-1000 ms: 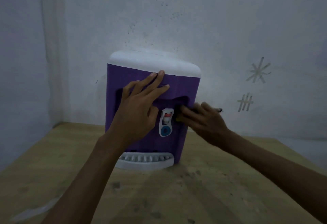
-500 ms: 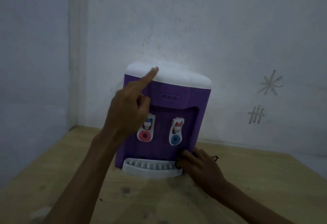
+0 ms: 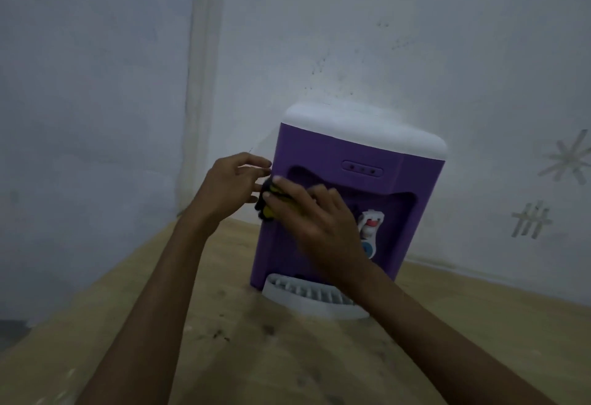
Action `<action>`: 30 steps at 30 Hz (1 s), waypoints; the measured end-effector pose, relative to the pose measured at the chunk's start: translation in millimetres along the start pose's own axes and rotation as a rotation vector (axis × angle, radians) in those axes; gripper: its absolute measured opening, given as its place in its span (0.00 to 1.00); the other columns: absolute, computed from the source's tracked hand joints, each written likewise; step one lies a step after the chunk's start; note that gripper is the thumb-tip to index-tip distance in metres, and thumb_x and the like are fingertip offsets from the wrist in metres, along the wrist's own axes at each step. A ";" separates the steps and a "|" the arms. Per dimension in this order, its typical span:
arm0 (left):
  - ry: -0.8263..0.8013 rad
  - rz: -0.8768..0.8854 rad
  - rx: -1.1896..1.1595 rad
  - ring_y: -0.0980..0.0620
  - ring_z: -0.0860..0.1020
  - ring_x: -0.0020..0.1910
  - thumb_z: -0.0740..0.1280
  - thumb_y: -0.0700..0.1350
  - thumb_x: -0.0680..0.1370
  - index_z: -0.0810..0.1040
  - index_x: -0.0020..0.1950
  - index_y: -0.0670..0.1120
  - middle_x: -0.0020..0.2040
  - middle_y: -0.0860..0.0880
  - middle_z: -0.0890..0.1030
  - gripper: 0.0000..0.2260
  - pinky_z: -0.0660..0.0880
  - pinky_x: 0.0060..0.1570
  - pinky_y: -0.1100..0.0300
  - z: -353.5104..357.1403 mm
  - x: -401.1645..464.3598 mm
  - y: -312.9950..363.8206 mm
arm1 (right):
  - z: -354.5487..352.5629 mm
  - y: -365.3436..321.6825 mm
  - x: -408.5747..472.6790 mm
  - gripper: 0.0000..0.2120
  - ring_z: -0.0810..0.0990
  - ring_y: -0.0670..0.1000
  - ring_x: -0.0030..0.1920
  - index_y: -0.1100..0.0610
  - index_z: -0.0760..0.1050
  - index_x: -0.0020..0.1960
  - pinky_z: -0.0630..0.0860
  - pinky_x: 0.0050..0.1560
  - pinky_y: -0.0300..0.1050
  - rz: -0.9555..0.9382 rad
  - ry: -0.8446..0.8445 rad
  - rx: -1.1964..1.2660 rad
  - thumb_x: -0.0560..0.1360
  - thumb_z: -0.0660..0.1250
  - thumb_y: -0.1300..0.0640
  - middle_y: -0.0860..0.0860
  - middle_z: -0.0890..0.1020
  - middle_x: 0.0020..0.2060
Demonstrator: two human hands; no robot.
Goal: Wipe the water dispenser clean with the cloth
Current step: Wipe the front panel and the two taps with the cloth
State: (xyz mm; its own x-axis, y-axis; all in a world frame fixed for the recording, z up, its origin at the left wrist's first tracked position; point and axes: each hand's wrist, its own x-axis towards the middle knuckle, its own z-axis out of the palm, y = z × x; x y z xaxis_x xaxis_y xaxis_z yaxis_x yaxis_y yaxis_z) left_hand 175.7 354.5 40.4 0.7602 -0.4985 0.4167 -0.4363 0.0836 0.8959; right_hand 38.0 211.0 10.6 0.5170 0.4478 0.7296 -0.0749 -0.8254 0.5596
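At frame centre, a dark-and-yellow cloth [image 3: 268, 200] is pressed by the right hand [image 3: 315, 216] against the purple water dispenser [image 3: 339, 161] on the tabletop [image 3: 224, 324], the left hand [image 3: 228, 185] held loosely open just beside it.

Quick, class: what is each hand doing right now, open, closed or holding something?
Left hand: open, fingers loosely spread beside the dispenser, holding nothing.
Right hand: presses the cloth against the dispenser.

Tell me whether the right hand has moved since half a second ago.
Yes. The right hand rose from beside the drip tray to the upper left front of the dispenser, with the cloth.
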 end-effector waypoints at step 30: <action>0.034 -0.031 0.091 0.53 0.82 0.54 0.59 0.42 0.86 0.79 0.67 0.49 0.63 0.50 0.78 0.13 0.81 0.49 0.59 -23.9 3.1 -10.3 | 17.9 5.6 62.3 0.13 0.77 0.57 0.50 0.54 0.80 0.55 0.68 0.45 0.51 0.120 -0.094 -0.328 0.81 0.57 0.64 0.49 0.81 0.59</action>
State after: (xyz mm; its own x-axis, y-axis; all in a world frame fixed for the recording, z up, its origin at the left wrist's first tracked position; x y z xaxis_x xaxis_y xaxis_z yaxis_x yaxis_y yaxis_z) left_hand 194.0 372.7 36.2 0.7892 -0.4698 0.3955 -0.4531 -0.0107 0.8914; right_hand 85.1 228.1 52.2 0.5630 0.3081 0.7669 -0.4015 -0.7091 0.5796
